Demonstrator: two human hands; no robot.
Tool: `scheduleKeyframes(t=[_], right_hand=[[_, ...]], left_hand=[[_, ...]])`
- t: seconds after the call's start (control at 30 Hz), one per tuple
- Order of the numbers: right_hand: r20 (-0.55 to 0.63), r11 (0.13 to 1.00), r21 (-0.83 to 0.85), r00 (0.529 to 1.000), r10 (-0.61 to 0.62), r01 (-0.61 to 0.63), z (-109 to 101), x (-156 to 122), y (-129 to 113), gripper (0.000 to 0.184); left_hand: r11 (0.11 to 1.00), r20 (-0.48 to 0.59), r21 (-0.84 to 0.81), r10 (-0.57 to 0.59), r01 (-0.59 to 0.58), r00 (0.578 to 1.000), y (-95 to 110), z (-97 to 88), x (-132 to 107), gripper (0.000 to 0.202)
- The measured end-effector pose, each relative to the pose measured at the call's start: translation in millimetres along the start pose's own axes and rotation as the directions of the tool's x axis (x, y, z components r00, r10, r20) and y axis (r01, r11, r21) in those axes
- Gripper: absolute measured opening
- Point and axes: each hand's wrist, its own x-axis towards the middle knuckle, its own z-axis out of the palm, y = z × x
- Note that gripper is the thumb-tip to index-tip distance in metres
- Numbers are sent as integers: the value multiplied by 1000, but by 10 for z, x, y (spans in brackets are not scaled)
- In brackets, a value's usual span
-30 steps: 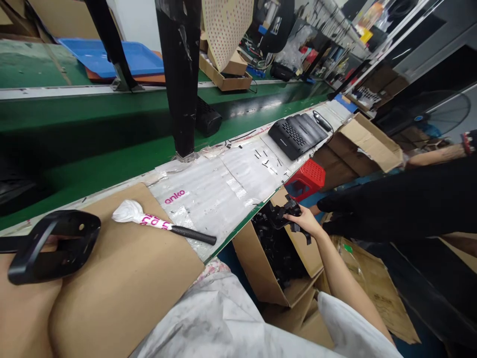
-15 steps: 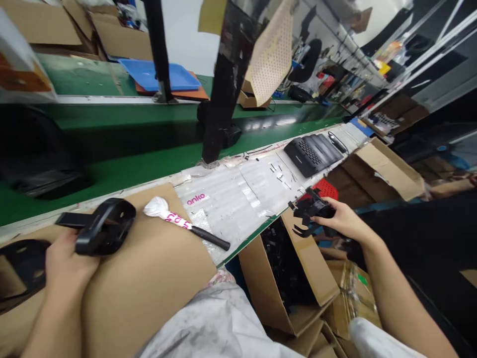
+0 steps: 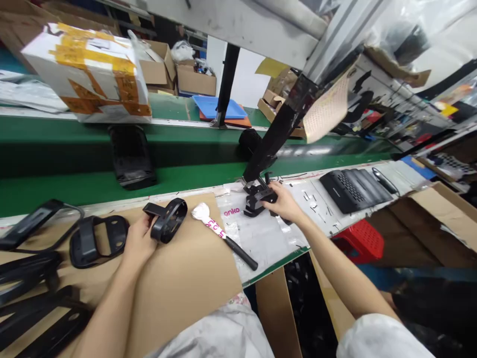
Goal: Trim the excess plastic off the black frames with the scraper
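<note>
My left hand [image 3: 140,237] grips a black plastic frame with a looped opening [image 3: 170,222], held just over the brown cardboard sheet [image 3: 186,283]. Between my hands lies a tool with a black handle and a white-wrapped head [image 3: 238,251], perhaps a hammer. My right hand [image 3: 283,203] is closed around a bunch of small black plastic parts [image 3: 256,201] above the white bench surface [image 3: 266,231]; their exact shapes are hard to make out. Left of my left hand, a similar black frame [image 3: 99,241] rests on the cardboard.
More black parts [image 3: 33,318] lie at the lower left. A green conveyor [image 3: 194,174] runs behind the bench, carrying a black casing [image 3: 132,156]. Black ribbed housings [image 3: 356,189] stand to the right. Below the bench edge are an open carton [image 3: 278,313] and a red basket [image 3: 361,241].
My right hand has brought the bunch of small black parts from above the carton to over the bench. My left hand still holds the black frame. The camera view has swung left.
</note>
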Motion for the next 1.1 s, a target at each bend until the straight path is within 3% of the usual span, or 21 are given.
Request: scheduleKeyframes(t=[0.13, 0.23, 0.47, 0.67, 0.77, 0.87, 0.93, 1.0, 1.1], right_hand=[[-29, 999, -40, 999, 31, -32, 330, -96, 62, 41], [5, 996, -76, 999, 47, -47, 372, -153, 45, 50], [142, 992, -118, 988, 60, -43, 39, -181, 3, 70], [204, 993, -94, 975, 86, -68, -169, -438, 3, 78], [151, 997, -57, 986, 65, -57, -221, -616, 5, 73], [-42, 997, 11, 997, 72, -71, -274, -872, 80, 54], [-201, 983, 81, 964, 176, -163, -297, -1141, 206, 39], [-307, 934, 140, 883, 355, -328, -283, -1512, 388, 32], [-327, 811, 165, 744, 582, -561, -126, -2232, 696, 35]], left_hand=[[999, 46, -10, -33, 33, 998, 23, -6, -1, 33], [999, 47, -16, -42, 43, 998, 21, -6, 2, 33], [1000, 27, -2, -31, 31, 999, -30, 10, 20, 32], [997, 14, 72, -37, 35, 999, -9, -4, 9, 31], [996, -3, 76, -34, 34, 999, -4, -1, 10, 33], [995, -14, 92, -36, 37, 999, -65, 6, 29, 32], [993, -33, 111, -34, 37, 999, -148, 5, 47, 34], [987, -72, 146, -59, 69, 996, -231, -2, 63, 37], [960, -101, 249, -104, 127, 989, -252, 11, 69, 44]])
